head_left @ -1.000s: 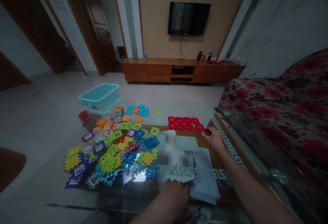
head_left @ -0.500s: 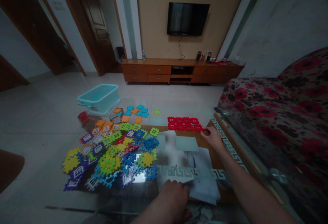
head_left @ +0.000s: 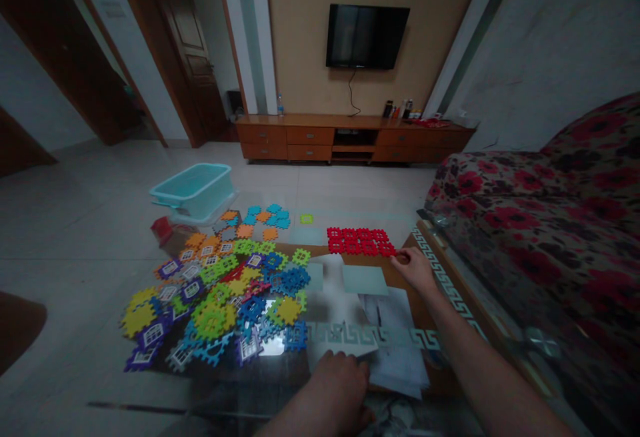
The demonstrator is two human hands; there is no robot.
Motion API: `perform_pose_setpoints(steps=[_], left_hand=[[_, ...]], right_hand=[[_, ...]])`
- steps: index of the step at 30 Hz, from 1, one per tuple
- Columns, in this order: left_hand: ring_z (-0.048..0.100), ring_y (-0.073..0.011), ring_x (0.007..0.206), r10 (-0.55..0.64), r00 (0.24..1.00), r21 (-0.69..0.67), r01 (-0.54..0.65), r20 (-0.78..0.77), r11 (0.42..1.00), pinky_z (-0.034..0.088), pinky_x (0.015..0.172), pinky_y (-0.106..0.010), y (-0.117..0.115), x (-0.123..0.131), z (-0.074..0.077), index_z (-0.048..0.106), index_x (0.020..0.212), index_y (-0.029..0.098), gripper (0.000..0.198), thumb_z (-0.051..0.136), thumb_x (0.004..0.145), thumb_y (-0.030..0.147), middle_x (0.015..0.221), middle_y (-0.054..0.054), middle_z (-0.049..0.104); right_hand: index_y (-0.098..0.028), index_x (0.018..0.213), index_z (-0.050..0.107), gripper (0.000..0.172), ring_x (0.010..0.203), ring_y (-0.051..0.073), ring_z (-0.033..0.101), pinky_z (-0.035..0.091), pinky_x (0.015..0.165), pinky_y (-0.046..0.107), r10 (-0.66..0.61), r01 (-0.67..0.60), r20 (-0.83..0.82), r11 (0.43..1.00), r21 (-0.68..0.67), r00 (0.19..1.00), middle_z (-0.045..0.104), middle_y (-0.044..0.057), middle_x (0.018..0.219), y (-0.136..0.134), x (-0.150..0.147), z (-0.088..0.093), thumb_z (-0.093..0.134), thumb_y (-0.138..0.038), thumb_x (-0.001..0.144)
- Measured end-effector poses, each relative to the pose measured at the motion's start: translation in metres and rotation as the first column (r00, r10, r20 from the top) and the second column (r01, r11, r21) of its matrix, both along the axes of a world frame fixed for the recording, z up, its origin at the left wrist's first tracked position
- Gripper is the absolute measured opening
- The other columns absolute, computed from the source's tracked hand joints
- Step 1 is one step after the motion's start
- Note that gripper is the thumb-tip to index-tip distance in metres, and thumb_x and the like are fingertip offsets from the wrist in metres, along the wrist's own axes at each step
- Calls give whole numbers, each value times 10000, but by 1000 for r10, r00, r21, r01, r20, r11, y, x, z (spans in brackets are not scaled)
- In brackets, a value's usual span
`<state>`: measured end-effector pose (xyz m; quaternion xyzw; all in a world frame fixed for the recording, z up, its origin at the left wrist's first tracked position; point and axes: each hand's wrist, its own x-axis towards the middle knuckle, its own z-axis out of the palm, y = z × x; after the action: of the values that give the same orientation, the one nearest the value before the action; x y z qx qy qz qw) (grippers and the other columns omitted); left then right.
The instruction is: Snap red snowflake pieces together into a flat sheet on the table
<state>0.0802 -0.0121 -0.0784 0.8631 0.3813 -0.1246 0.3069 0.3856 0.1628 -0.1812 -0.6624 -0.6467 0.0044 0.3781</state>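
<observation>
Several red square pieces (head_left: pixel 360 241) lie in two rows on the glass table (head_left: pixel 325 350). My right hand (head_left: pixel 413 267) pinches the near right corner of the end red piece (head_left: pixel 387 249). Nearer to me, my left hand (head_left: pixel 340 384) rests at the table's front with its fingers curled; whether it holds anything is hidden. A large heap of coloured interlocking pieces (head_left: pixel 215 304) spreads over the left of the table. One light green square frame (head_left: pixel 306 219) lies apart, left of the red rows.
Beyond the table's far left stands a light blue plastic tub (head_left: pixel 195 190). Papers (head_left: pixel 393 330) show beneath the glass. A flowered sofa (head_left: pixel 515 184) flanks the right side. A low wooden cabinet (head_left: pixel 310 136) stands under a wall television (head_left: pixel 367 36).
</observation>
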Motion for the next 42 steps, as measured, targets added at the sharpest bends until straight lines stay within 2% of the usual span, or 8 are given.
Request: perform_pose_setpoints(steps=[8,15,35,42], left_hand=[[657,-400,1046,2,1000,2,-2,-1,1000,524,915,-534,1,-1,1,659,1173,109,514,636,813,476,1125,-223,693],[651,-395,1060,-7,1000,-17,7,-18,1000,522,925,-530,2,-1,10,646,1192,104,506,623,828,454,1144,-220,687],[646,-393,1065,-4,1000,-19,4,-14,1000,514,934,-528,2,-1,3,645,1192,98,522,617,825,468,1151,-218,684],[645,-382,1082,-5,999,-37,3,-40,999,513,945,-513,3,0,12,641,1204,113,519,606,839,480,1171,-209,681]], right_hand=[[-178,754,685,333,706,226,626,507,715,358,-10,10,14,1000,14,1000,652,88,753,-1,-1,0,574,-492,754],[-180,769,684,327,734,232,624,506,739,364,-20,19,31,999,33,999,657,93,771,-1,-1,-2,570,-486,769],[-182,776,669,283,727,228,619,510,733,364,-17,15,45,999,42,999,658,85,779,1,2,-7,572,-447,758],[-174,776,681,284,731,229,621,510,736,364,-21,19,44,999,34,999,655,88,775,1,2,-7,570,-434,751]])
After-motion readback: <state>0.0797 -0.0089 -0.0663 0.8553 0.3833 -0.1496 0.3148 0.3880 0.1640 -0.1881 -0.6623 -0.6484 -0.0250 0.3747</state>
